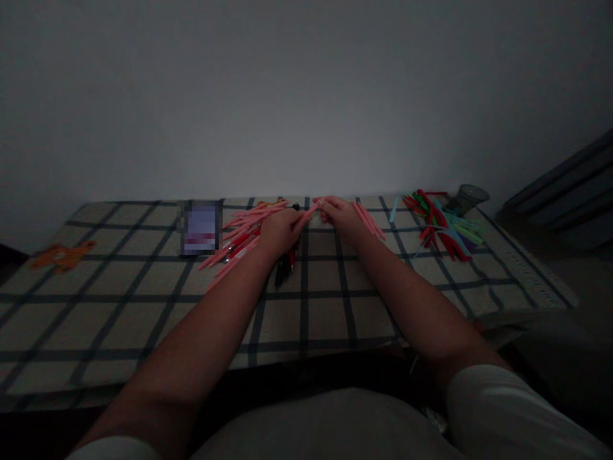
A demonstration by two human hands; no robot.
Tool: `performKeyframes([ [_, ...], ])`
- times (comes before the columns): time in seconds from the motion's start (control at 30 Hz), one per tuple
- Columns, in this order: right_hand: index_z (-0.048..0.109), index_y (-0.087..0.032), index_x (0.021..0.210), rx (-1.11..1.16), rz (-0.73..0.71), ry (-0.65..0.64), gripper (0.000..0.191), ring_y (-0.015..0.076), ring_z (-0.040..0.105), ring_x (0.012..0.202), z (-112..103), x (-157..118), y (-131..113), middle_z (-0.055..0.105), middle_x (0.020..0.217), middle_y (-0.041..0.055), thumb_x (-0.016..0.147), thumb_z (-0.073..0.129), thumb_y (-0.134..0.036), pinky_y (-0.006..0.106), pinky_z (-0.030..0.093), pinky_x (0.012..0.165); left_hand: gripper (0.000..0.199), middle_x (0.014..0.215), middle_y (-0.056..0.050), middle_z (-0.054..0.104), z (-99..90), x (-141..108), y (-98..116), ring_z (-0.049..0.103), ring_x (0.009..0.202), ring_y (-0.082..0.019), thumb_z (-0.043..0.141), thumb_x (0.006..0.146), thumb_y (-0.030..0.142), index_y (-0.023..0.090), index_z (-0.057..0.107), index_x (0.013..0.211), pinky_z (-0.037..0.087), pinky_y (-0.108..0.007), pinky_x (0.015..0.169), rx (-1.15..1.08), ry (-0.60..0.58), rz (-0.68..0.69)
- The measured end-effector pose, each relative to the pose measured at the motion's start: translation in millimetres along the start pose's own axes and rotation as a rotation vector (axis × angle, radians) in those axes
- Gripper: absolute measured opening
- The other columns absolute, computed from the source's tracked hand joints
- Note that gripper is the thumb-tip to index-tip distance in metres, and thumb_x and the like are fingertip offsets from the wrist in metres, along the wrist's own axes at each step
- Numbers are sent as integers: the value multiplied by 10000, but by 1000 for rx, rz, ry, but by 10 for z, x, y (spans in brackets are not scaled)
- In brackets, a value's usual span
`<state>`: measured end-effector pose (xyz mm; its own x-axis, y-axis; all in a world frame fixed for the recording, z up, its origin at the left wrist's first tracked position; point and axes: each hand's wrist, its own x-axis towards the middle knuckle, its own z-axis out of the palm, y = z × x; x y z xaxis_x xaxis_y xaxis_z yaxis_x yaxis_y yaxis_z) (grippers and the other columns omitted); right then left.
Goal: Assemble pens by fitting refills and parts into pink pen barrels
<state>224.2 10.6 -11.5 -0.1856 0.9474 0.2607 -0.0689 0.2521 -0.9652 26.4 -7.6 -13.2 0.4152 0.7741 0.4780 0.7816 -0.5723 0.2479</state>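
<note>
Dim, very dim in here! The wall (306, 115) gives a faint grey, duller at the corners; blackness sits below the tablecloth (143, 275). Fingers (332, 204) look soft, the right sleeve (502, 402) stretches wide, coarse pixels veil a rectangle (201, 223)!

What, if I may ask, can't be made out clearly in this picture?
All in the head view:
Face of the flat rectangular item: blurred by pixelation.
What exactly is in the right hand: too small and dim.
Part of the black items: hidden by the left hand.
Number of coloured strips: they overlap.
</note>
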Motion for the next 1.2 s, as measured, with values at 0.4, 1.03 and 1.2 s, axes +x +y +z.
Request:
performKeyframes([
  [0.4, 692, -202, 980, 66, 51, -62, 366, 100, 473, 637, 50, -11, 70, 542, 711, -41, 812, 743, -523, 247, 387, 597, 474, 903, -75, 770, 36, -10, -3, 671, 831, -216, 415, 1067, 503, 229, 800, 1024, 448, -322, 729, -26, 75, 28],
  [1.03, 628, -220, 915, 177, 121, 55, 340, 93, 516, 601, 116, 3, 41, 572, 708, -33, 951, 645, -557, 231, 440, 577, 433, 1094, -83, 786, -7, -17, 40, 690, 958, -217, 507, 1010, 340, 217, 691, 1382, 510, -337, 882, -150, 67, 91],
  [1.2, 654, -208, 956, 219, 137, 64, 333, 80, 483, 567, 119, -35, -33, 542, 679, -50, 981, 618, -538, 217, 421, 556, 451, 1038, -68, 769, -3, -31, 10, 662, 907, -209, 565, 951, 309, 217, 686, 1375, 501, -329, 838, -184, 59, 168],
])
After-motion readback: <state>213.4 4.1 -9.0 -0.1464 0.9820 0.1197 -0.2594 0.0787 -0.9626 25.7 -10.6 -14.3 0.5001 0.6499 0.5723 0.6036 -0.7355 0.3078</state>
